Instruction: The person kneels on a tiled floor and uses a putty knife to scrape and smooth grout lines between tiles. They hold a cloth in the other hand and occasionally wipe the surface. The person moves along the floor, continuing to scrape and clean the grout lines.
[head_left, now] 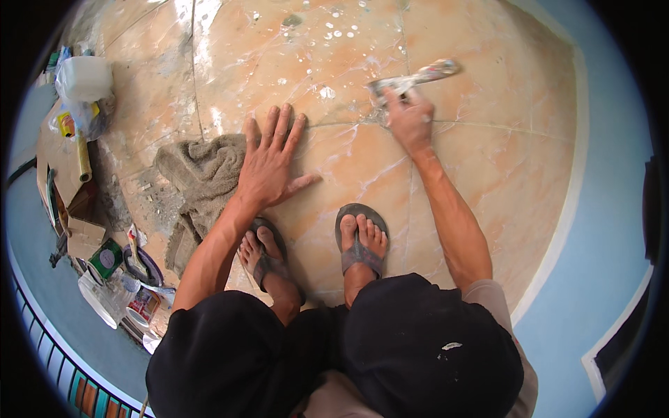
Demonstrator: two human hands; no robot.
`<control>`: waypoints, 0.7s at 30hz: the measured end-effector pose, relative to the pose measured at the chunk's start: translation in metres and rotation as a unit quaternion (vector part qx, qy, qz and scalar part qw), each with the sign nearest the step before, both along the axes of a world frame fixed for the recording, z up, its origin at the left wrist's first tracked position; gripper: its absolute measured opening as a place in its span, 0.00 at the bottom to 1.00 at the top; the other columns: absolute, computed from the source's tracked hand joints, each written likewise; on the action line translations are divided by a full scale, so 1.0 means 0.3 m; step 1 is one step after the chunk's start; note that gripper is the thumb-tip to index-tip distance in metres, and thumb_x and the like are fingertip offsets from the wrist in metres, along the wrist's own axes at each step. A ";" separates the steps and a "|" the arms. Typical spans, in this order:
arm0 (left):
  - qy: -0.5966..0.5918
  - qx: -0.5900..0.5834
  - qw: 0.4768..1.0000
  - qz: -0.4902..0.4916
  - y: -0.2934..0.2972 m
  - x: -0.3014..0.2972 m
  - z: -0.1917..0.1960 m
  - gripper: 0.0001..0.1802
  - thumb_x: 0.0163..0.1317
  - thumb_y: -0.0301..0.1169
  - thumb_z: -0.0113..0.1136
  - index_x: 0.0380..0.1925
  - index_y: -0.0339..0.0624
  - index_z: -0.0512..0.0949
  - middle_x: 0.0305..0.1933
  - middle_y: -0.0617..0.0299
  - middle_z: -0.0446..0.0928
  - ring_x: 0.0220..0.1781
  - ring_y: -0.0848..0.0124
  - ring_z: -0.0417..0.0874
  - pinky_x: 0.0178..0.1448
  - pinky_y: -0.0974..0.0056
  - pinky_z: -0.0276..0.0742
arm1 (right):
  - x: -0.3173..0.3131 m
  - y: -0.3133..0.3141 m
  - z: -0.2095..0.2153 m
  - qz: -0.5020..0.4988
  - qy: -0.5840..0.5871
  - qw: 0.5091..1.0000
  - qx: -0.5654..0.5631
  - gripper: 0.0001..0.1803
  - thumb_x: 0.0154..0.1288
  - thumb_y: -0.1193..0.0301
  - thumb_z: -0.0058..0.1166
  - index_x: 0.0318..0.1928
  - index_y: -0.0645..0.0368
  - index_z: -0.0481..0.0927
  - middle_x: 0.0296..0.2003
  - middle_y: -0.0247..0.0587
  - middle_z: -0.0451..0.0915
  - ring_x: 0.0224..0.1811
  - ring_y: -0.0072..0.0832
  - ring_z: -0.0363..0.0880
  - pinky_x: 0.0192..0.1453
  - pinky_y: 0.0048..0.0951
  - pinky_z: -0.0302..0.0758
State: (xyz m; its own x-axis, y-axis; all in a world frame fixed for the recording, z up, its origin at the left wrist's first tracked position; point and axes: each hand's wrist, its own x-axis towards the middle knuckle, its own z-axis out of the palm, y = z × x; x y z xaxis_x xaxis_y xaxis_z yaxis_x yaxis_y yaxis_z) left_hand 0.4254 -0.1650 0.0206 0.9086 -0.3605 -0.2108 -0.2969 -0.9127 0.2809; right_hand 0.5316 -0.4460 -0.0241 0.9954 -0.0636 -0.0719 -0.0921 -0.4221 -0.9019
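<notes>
My left hand [268, 167] lies flat on the tiled floor [474, 174] with its fingers spread, holding nothing. Beside it, a crumpled grey-brown towel [209, 171] reaches under my left wrist and forearm. My right hand [412, 122] is closed on a paint-smeared scraper [425, 75], slightly blurred, farther out to the right. The scraper's wide end points left, low over the floor near a tile joint, and its handle sticks out to the right. I cannot tell whether its edge touches the tile. White paint spots [338, 31] dot the floor beyond my hands.
Along the left wall are a cloudy plastic container [85, 79], cardboard [85, 237], a green can [106, 258], a brush [134, 244] and clear tubs [97, 299]. My sandalled feet [362, 240] stand close behind my hands. A light-blue wall [606, 188] borders the right.
</notes>
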 end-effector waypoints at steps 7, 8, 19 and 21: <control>0.002 -0.001 1.000 0.002 -0.001 -0.002 -0.002 0.65 0.58 0.73 0.61 0.84 0.45 0.50 0.88 0.44 0.45 0.90 0.47 0.41 0.88 0.33 0.28 | -0.007 0.025 0.010 0.022 -0.047 0.998 -0.024 0.12 0.72 0.68 0.65 0.39 0.68 0.85 0.27 0.47 0.87 0.26 0.28 0.83 0.32 0.35 0.77; 0.001 0.001 1.000 0.002 0.000 -0.003 -0.002 0.65 0.58 0.73 0.61 0.84 0.45 0.50 0.88 0.44 0.45 0.90 0.47 0.40 0.88 0.33 0.28 | 0.008 0.028 0.013 -0.031 -0.025 0.999 0.005 0.12 0.73 0.68 0.65 0.39 0.67 0.85 0.27 0.47 0.86 0.25 0.28 0.82 0.31 0.35 0.77; 0.015 0.006 1.000 0.001 -0.005 0.002 0.006 0.65 0.59 0.73 0.60 0.85 0.45 0.48 0.89 0.45 0.43 0.90 0.47 0.39 0.87 0.33 0.30 | -0.068 0.057 0.012 0.107 -0.054 0.992 -0.028 0.08 0.70 0.69 0.66 0.41 0.63 0.86 0.32 0.51 0.87 0.28 0.36 0.84 0.34 0.36 0.78; 0.008 0.009 1.000 0.000 -0.003 0.006 0.008 0.65 0.59 0.73 0.60 0.85 0.45 0.49 0.88 0.45 0.44 0.90 0.47 0.40 0.87 0.32 0.30 | -0.021 0.052 0.032 0.065 -0.014 0.997 -0.036 0.08 0.71 0.70 0.65 0.42 0.63 0.87 0.33 0.50 0.88 0.29 0.36 0.86 0.35 0.36 0.78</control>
